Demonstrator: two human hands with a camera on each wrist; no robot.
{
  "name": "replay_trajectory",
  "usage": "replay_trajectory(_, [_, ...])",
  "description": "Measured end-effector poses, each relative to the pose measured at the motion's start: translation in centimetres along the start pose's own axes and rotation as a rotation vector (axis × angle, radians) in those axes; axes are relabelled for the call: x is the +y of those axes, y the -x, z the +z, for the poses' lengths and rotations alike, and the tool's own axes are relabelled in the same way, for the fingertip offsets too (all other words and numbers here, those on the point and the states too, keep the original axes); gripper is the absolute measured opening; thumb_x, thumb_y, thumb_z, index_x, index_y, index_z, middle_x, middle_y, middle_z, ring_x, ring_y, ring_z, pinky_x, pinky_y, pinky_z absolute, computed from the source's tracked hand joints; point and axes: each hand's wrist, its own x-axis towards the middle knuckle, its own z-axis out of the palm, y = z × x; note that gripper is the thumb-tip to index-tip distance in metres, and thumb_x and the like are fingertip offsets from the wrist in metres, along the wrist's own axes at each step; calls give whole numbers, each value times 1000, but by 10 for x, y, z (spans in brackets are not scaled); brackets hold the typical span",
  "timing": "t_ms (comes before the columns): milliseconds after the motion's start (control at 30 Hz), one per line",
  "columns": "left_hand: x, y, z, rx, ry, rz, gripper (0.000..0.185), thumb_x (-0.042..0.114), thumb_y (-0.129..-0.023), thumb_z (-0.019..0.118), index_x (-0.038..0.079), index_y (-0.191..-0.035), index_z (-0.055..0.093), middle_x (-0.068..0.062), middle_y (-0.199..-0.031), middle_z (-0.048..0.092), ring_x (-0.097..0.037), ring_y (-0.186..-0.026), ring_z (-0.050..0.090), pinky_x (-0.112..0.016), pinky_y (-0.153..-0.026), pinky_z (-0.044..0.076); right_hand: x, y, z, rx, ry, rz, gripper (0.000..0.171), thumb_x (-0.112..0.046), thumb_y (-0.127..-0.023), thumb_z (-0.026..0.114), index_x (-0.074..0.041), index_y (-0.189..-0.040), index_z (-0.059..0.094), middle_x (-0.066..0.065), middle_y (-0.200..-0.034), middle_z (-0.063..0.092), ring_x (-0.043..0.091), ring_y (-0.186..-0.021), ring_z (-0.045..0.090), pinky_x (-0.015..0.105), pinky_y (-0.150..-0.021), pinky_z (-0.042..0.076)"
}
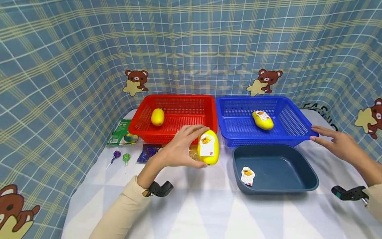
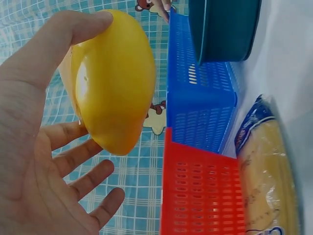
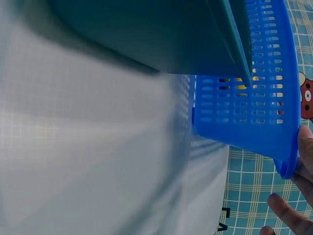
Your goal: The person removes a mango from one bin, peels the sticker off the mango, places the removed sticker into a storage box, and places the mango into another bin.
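My left hand (image 1: 179, 147) grips a yellow mango (image 1: 208, 147) with a white label, holding it above the table in front of the red basket (image 1: 179, 99). The left wrist view shows thumb and fingers wrapped around the mango (image 2: 112, 83). My right hand (image 1: 334, 141) reaches out with straight fingers (image 3: 303, 161) that touch the near right corner of the blue basket (image 1: 286, 132). Another labelled mango (image 1: 262, 120) lies in the blue basket. A plain yellow mango (image 1: 157, 117) lies in the red one. A dark teal tray (image 1: 310, 179) holds one loose label (image 1: 247, 175).
A green packet (image 1: 122, 132), a purple lollipop (image 1: 115, 155), a green lollipop (image 1: 126, 158) and a blue-edged clear packet (image 1: 149, 151) lie at the left of the white table. Plaid cloth walls stand behind and to both sides.
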Motion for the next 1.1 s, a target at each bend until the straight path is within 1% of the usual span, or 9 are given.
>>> replay_trajectory(133, [-1,10,7,4,6,13,101,54,-67,84,22,-153,40,2,-152,39,-18,-131,33,-49,-103,38,0,1,1,-1,4,8,64,-38,-102,58,4,-147,41,40,-143,36,71,-114,37,77,-81,40])
replay_trajectory(300, [-3,23,15,-4,5,3,104,54,-67,85,23,-154,38,3,-153,38,-17,-132,32,-50,-106,36,0,1,2,5,-4,10,64,-39,-102,58,4,-147,41,40,-144,35,71,-115,37,76,-84,38])
replay_trajectory(533, [-7,39,31,3,32,-11,105,53,-66,86,24,-154,39,3,-152,39,-19,-131,34,-53,-104,38,-2,1,2,7,-3,11,63,-37,-102,57,6,-146,41,40,-143,35,70,-115,38,75,-84,38])
replay_trajectory(700, [-10,46,42,-19,52,-37,105,54,-65,86,27,-155,38,5,-154,37,-18,-135,33,-53,-106,37,-2,1,2,4,-12,20,64,-39,-103,57,5,-147,40,40,-145,33,70,-116,37,75,-84,37])
replay_trajectory(800, [-13,50,49,-40,38,-56,106,56,-65,85,28,-155,37,5,-154,37,-18,-137,32,-53,-108,35,-2,1,3,7,-16,14,64,-39,-103,57,4,-147,41,39,-145,34,70,-117,37,75,-85,37])
replay_trajectory(933, [-16,54,59,-61,15,-65,109,58,-64,85,29,-156,34,2,-154,38,-20,-139,31,-57,-109,33,-2,1,4,9,-14,14,64,-39,-102,57,4,-147,41,39,-145,35,70,-116,38,75,-85,37])
replay_trajectory(1100, [-18,57,69,-79,10,-60,109,59,-63,85,29,-155,36,0,-156,37,-24,-141,30,-61,-110,28,-1,1,3,10,-13,15,64,-38,-102,57,5,-147,41,39,-145,34,69,-116,37,76,-84,37])
